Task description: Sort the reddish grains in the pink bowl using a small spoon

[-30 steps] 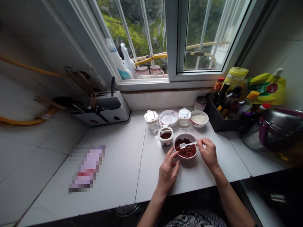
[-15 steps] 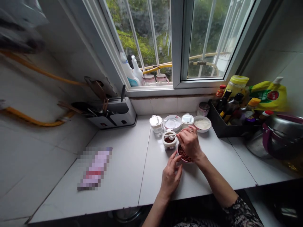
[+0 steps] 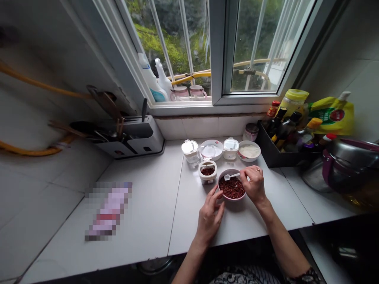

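Observation:
My right hand (image 3: 253, 182) pinches the handle of a small white spoon (image 3: 231, 176), its bowl tilted over the dark red dried bits (image 3: 232, 188) in a pink-rimmed bowl (image 3: 231, 200). My left hand (image 3: 211, 213) has its fingers apart, with the fingertips at the bowl's left side. Just left of the bowl stands a small open container (image 3: 207, 178) partly filled with the same red bits. Behind it are a closed clear container with a white lid (image 3: 190, 147), a clear lid (image 3: 208, 152) on a white plate (image 3: 217, 144), and another white-lidded container (image 3: 231, 149).
A bowl of white granules (image 3: 249, 151) stands behind my right hand. To the right are a black box (image 3: 271, 152) of seasoning bottles and a metal pot (image 3: 355, 157). A grey utensil holder (image 3: 151, 136) and a blurred-out lilac packet (image 3: 109, 209) are on the left.
My right hand has moved the spoon from over the small open container rightward to over the bowl. My left hand stays at the bowl. The whole view has shifted slightly.

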